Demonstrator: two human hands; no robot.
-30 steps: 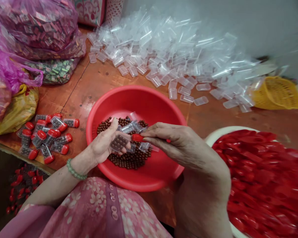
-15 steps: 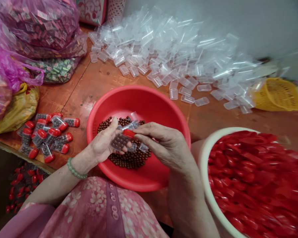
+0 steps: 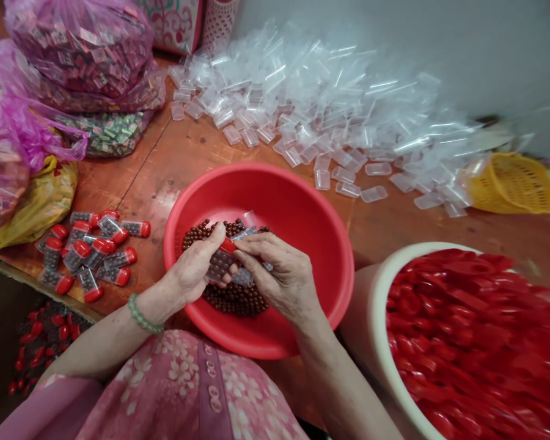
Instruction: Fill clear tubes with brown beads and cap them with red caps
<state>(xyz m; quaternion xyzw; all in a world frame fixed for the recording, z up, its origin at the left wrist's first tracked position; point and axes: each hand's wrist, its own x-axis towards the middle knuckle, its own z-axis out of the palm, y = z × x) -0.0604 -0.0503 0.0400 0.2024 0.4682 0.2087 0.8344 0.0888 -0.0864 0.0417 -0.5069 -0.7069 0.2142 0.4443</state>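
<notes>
Over the red basin (image 3: 330, 269), my left hand (image 3: 187, 272) is closed around a small clear plastic container (image 3: 219, 264) filled with dark brown balls. At the container's upper end sits a red cap (image 3: 228, 245), pinched by the thumb and fingers of my right hand (image 3: 284, 278). Whether the cap is fully seated cannot be seen. Below both hands, loose brown balls (image 3: 233, 304) cover part of the basin floor. A few clear empty containers (image 3: 249, 219) lie among them, partly hidden by my hands.
Capped, filled containers (image 3: 96, 250) lie left of the basin, with more in a box (image 3: 41, 336) below. A white bucket (image 3: 378, 305) of red caps (image 3: 462, 342) stands right. Behind are clear containers (image 3: 321, 122), a yellow basket (image 3: 513, 183) and pink bags (image 3: 82, 49).
My right hand has moved a little left, closer to my left hand, and the red cap has shifted left and turned. The whole view has moved slightly.
</notes>
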